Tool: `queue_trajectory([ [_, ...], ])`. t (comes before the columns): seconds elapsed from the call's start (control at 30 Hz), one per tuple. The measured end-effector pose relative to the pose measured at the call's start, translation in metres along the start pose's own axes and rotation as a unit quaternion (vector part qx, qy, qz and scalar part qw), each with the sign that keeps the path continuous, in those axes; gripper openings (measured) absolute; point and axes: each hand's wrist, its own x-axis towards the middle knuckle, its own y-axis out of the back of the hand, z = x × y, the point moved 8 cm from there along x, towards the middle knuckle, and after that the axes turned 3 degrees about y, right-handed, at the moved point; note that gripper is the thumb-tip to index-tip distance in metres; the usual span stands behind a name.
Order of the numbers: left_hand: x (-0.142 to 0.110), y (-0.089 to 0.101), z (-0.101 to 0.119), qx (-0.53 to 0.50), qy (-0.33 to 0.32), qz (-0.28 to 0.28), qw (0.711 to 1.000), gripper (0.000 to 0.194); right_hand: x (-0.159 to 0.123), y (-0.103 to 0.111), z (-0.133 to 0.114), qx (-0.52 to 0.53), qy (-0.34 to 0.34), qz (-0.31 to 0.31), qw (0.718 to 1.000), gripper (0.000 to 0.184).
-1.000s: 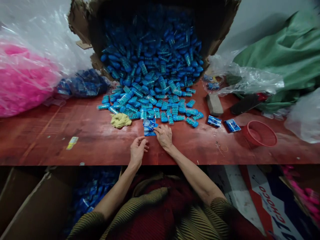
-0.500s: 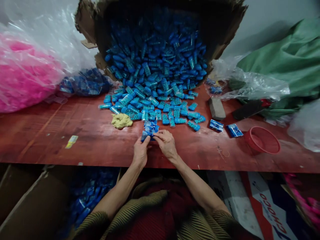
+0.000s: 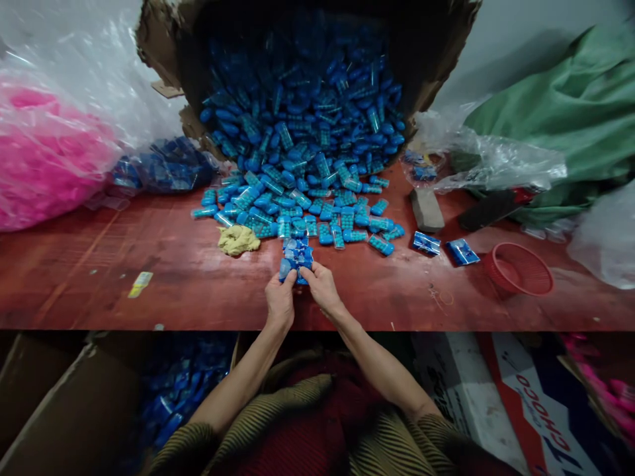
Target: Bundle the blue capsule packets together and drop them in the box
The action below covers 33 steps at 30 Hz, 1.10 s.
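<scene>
Both hands meet over the red table just below the pile of small bottles. My left hand [image 3: 281, 297] is closed on the left lower edge of a blue printed wrapper sheet [image 3: 297, 254], thumb on top. My right hand [image 3: 320, 288] pinches the right side of the same sheet between thumb and fingers. The undersides of the fingers are hidden. Just beyond the sheet lie clear bottles [image 3: 342, 218] with blue caps, filled with small turquoise balls. A crumpled yellow lump [image 3: 239, 240], cloth or putty, rests left of the sheet.
A torn cardboard box [image 3: 159, 49] on its side spills the bottles onto the table [image 3: 173, 284]. To the right are a grey block [image 3: 427, 210], two blue packets [image 3: 462, 252] and a red basket [image 3: 520, 270]. Pink items in a plastic bag [image 3: 49, 152] stand left.
My right hand's fingers have shifted down to the sheet's lower right edge, closer to my left thumb. The whole view has shifted slightly.
</scene>
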Motion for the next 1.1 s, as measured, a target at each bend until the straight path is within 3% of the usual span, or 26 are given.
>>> queue_trajectory([
  [0.17, 0.000, 0.001, -0.002, -0.009, -0.002, 0.014, 1.000, 0.029, -0.003, 0.000, 0.005, -0.043, 0.020, 0.032, 0.998, 0.023],
  [0.37, -0.004, -0.004, 0.005, -0.024, 0.006, 0.015, 1.000, 0.030, -0.011, 0.001, -0.010, -0.095, 0.050, 0.061, 0.992, 0.028],
  [0.57, -0.013, -0.020, 0.011, -0.030, 0.082, -0.126, 0.988, 0.039, -0.010, 0.010, -0.020, -0.043, 0.050, 0.035, 0.997, 0.032],
  [0.7, -0.015, -0.013, 0.010, -0.038, 0.108, -0.115, 0.987, 0.030, -0.013, 0.014, -0.028, -0.033, 0.058, -0.012, 0.998, 0.034],
  [0.83, -0.019, -0.009, -0.002, -0.073, 0.191, -0.083, 0.975, 0.020, -0.004, 0.022, -0.032, -0.024, 0.022, -0.018, 0.999, 0.028],
  [0.9, -0.022, -0.008, -0.006, -0.092, 0.226, -0.069, 0.967, 0.020, 0.011, 0.032, -0.042, -0.108, 0.047, -0.005, 0.993, 0.028],
  [1.0, -0.027, -0.009, -0.008, -0.123, 0.255, -0.084, 0.955, 0.017, 0.034, 0.051, -0.059, -0.314, 0.088, 0.050, 0.944, 0.031],
  [1.1, -0.031, -0.008, -0.013, -0.142, 0.284, -0.089, 0.944, 0.015, 0.043, 0.059, -0.065, -0.370, 0.084, 0.058, 0.923, 0.033],
])
